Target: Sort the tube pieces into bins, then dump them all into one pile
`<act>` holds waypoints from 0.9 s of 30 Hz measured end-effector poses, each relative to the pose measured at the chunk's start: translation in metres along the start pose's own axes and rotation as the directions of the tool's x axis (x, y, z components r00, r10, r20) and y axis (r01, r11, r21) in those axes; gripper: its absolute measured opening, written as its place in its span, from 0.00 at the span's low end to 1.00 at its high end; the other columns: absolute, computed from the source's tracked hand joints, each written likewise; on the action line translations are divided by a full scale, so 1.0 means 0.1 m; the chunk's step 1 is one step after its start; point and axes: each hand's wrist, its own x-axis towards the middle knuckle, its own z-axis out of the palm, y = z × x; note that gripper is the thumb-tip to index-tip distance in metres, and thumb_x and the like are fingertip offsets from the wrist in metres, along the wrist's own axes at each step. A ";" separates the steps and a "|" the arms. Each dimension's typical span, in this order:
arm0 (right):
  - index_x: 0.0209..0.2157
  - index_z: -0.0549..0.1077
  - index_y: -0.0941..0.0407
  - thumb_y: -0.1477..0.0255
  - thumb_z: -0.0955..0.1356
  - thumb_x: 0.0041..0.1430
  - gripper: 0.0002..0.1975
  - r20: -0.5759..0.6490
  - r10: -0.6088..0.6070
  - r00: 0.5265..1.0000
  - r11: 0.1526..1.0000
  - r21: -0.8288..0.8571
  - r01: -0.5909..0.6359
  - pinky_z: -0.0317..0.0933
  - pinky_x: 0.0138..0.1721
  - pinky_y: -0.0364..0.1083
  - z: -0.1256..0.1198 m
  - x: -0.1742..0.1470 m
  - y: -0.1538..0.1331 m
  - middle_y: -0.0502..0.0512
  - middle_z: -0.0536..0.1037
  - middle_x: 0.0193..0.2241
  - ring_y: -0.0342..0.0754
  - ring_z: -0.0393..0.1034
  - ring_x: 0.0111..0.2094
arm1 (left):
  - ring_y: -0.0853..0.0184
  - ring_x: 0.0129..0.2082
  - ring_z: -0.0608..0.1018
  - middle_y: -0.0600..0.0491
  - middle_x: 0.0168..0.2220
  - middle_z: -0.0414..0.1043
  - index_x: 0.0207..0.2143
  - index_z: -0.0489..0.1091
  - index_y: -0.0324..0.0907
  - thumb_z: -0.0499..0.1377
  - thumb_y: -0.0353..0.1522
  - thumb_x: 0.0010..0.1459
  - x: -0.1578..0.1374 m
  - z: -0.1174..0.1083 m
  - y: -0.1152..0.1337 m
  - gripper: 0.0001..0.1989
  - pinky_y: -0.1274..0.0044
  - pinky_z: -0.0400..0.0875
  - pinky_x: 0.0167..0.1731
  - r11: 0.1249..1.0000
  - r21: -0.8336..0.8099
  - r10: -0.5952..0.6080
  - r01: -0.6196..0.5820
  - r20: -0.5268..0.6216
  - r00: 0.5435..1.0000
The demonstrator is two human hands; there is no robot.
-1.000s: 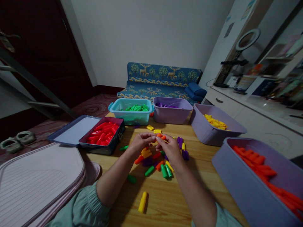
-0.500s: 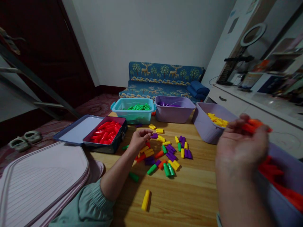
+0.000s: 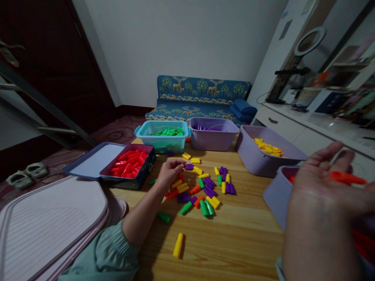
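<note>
My right hand (image 3: 322,187) is raised palm-up at the right, fingers spread. One orange tapered plastic tube (image 3: 348,178) lies across it between fingers and thumb. Below and behind it is a lavender bin (image 3: 278,195) with red-orange pieces, partly hidden by the wrist. Over the pile, my left hand (image 3: 171,171) has its thumb and fingers together, the tips beside a purple tube (image 3: 189,166). Whether they grip anything is hidden. Loose yellow, green, purple and orange tubes lie about it, with a green tube (image 3: 207,208) pair in front and a yellow tube (image 3: 178,245) nearer me.
An open tin case (image 3: 129,182) of red tubes stands left. Along the back are a turquoise bin (image 3: 162,145) with green tubes, a lavender bin (image 3: 215,141) with purple ones, and another lavender bin (image 3: 254,162) with yellow ones. A wooden table (image 3: 228,246) bears them.
My right hand has moved right and opened out from its closed grasp on orange tubes; only one shows now. My left hand stays at the pile. The view has shifted slightly.
</note>
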 end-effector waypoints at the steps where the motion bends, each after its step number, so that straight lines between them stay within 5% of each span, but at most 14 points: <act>1: 0.19 0.65 0.55 0.58 0.46 0.67 0.31 -0.003 -0.005 1.000 1.000 -0.001 0.005 0.74 0.37 0.40 -0.01 0.01 -0.01 0.58 0.64 0.57 0.47 0.70 0.52 | 0.73 0.22 0.72 0.51 0.27 0.77 0.30 0.75 0.36 0.67 0.35 0.39 0.01 0.00 -0.01 0.15 0.82 0.63 0.23 1.000 0.002 0.004 -0.004 0.000 1.000; 7: 0.23 0.64 0.53 0.56 0.50 0.66 0.25 0.063 0.049 0.997 0.992 0.109 -0.056 0.75 0.38 0.44 -0.09 0.09 -0.08 0.58 0.66 0.56 0.48 0.69 0.53 | 0.73 0.21 0.72 0.51 0.26 0.76 0.30 0.75 0.36 0.67 0.36 0.38 0.03 -0.01 -0.02 0.15 0.82 0.63 0.22 1.000 0.026 0.017 -0.017 0.003 1.000; 16: 0.30 0.66 0.54 0.55 0.51 0.65 0.24 0.141 0.143 0.980 0.989 -0.061 -0.135 0.71 0.29 0.38 -0.04 -0.02 0.14 0.57 0.70 0.46 0.40 0.73 0.45 | 0.71 0.23 0.72 0.50 0.28 0.77 0.32 0.76 0.36 0.65 0.36 0.42 0.00 -0.03 0.08 0.14 0.81 0.64 0.23 0.989 0.139 0.039 -0.043 0.028 0.999; 18: 0.31 0.68 0.56 0.61 0.55 0.64 0.18 0.200 0.146 0.969 0.965 -0.243 -0.095 0.66 0.23 0.38 -0.08 -0.06 0.27 0.55 0.73 0.38 0.38 0.73 0.32 | 0.69 0.24 0.73 0.50 0.27 0.76 0.30 0.76 0.38 0.64 0.35 0.43 -0.04 -0.07 0.18 0.11 0.80 0.64 0.25 0.945 0.308 0.082 -0.109 0.099 0.992; 20: 0.32 0.70 0.57 0.66 0.61 0.60 0.11 0.307 0.148 0.940 0.882 -0.472 0.015 0.61 0.20 0.38 -0.16 -0.14 0.44 0.52 0.74 0.29 0.37 0.68 0.22 | 0.67 0.26 0.74 0.50 0.26 0.76 0.30 0.78 0.41 0.63 0.33 0.44 -0.10 -0.11 0.30 0.09 0.78 0.64 0.27 0.759 0.613 0.099 -0.219 0.223 0.970; 22: 0.33 0.72 0.57 0.68 0.66 0.55 0.07 0.481 0.237 0.844 0.718 -0.672 0.181 0.60 0.22 0.39 -0.28 -0.25 0.63 0.50 0.75 0.26 0.38 0.66 0.20 | 0.63 0.28 0.76 0.50 0.27 0.76 0.31 0.79 0.45 0.63 0.32 0.44 -0.19 -0.10 0.41 0.09 0.76 0.65 0.29 0.443 0.846 0.032 -0.297 0.316 0.948; 23: 0.34 0.73 0.57 0.68 0.68 0.53 0.08 0.561 0.330 0.759 0.610 -0.741 0.283 0.61 0.24 0.40 -0.36 -0.31 0.73 0.50 0.76 0.27 0.40 0.67 0.22 | 0.62 0.30 0.76 0.50 0.29 0.77 0.32 0.79 0.47 0.64 0.31 0.43 -0.24 -0.09 0.45 0.10 0.75 0.65 0.31 0.319 0.898 -0.017 -0.304 0.326 0.945; 25: 0.36 0.75 0.56 0.69 0.68 0.53 0.09 0.660 0.542 0.520 0.389 -0.745 0.541 0.66 0.34 0.46 -0.54 -0.46 0.92 0.53 0.79 0.32 0.45 0.72 0.30 | 0.58 0.34 0.77 0.48 0.33 0.78 0.34 0.79 0.49 0.65 0.30 0.41 -0.33 -0.04 0.52 0.14 0.73 0.66 0.34 0.172 0.938 -0.084 -0.301 0.319 0.944; 27: 0.39 0.77 0.54 0.74 0.68 0.51 0.11 0.664 0.693 0.280 0.230 -0.572 0.787 0.63 0.47 0.51 -0.74 -0.61 1.08 0.56 0.78 0.41 0.50 0.71 0.43 | 0.55 0.38 0.78 0.46 0.37 0.78 0.36 0.79 0.48 0.65 0.28 0.41 -0.39 0.02 0.54 0.16 0.72 0.67 0.37 0.122 0.945 -0.115 -0.302 0.316 0.942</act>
